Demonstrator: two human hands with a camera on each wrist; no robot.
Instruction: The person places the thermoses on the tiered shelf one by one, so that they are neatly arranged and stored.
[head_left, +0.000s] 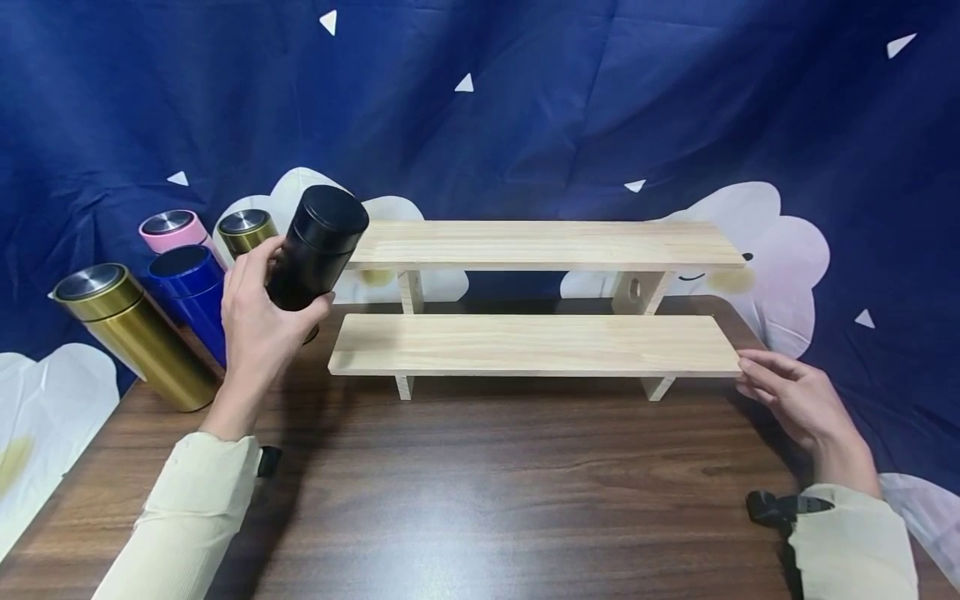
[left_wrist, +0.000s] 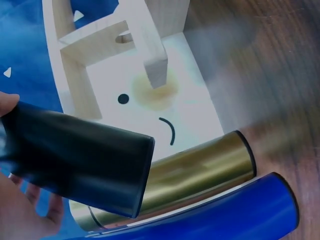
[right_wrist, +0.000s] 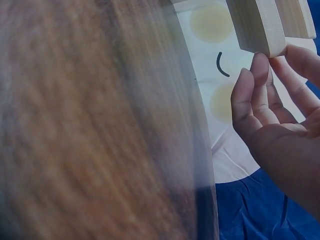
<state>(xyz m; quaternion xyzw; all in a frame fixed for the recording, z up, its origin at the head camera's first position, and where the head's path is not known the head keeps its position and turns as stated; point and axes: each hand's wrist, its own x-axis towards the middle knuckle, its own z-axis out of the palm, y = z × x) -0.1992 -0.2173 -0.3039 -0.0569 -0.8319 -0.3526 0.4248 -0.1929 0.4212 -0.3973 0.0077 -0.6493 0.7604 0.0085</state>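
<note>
My left hand (head_left: 262, 325) grips a black thermos bottle (head_left: 315, 250) round its side, tilted and raised above the table at the left end of a two-tier wooden shelf (head_left: 525, 346). Its flat base shows in the left wrist view, where the black bottle (left_wrist: 85, 160) overlaps a gold bottle (left_wrist: 200, 175). At the shelf's other end, my right hand (head_left: 806, 400) pinches the front corner of the lower board between thumb and fingers. The right wrist view shows fingertips (right_wrist: 260, 62) against that board end (right_wrist: 260, 27).
Left of the shelf stand a pink bottle (head_left: 168, 229), a blue bottle (head_left: 191, 292), a large gold bottle (head_left: 142, 333) and another gold bottle (head_left: 246, 232), close together. A blue curtain (head_left: 525, 125) with white clouds hangs behind the brown wooden table (head_left: 487, 483).
</note>
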